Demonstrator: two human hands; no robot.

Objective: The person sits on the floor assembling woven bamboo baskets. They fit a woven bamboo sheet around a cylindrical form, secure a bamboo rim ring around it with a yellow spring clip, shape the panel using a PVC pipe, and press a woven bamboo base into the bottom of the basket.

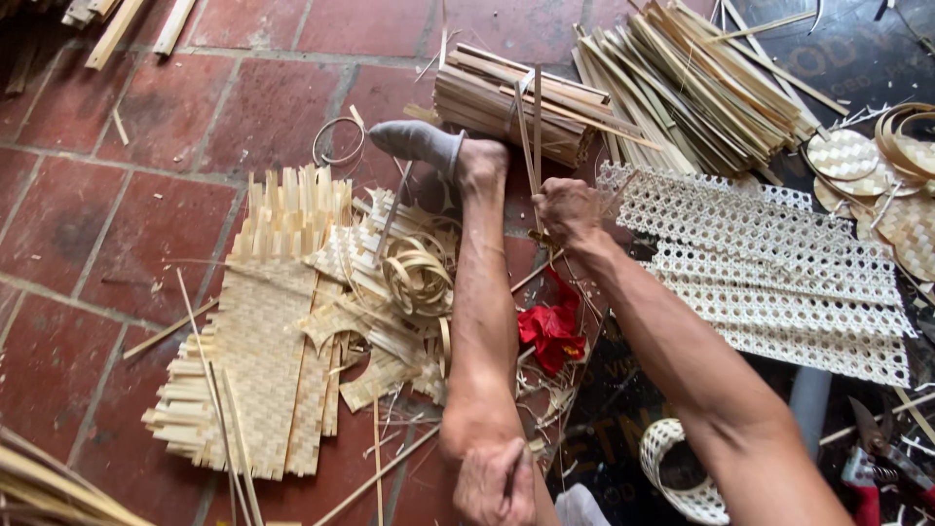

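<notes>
Tiles of red brick make the floor (127, 127) I sit on, with loose wooden sticks (117, 24) at its far left edge. Just right of that bare patch lies a flat woven bamboo mat (258, 360), its unwoven strip ends fanning out at top and bottom, and beside it a heap of curled bamboo strips (414, 273). My leg (482, 321) stretches up the middle, the foot in a grey sock (419, 141) resting near a tied bundle of short bamboo slats (506, 102). My left hand (497, 482) rests low on my knee, fingers curled down against it, holding nothing that I can see. A red scrap of cloth (550, 331) lies between leg and right arm. My right hand (568, 212) is closed in a fist around thin upright bamboo strips (534, 127), which rise from it in front of the bundle. Further right are a bigger pile of long strips (701, 88), open lattice panels (769, 263), round woven discs (842, 156), a small white lattice ring (672, 468) and red-handled shears (877, 468)
</notes>
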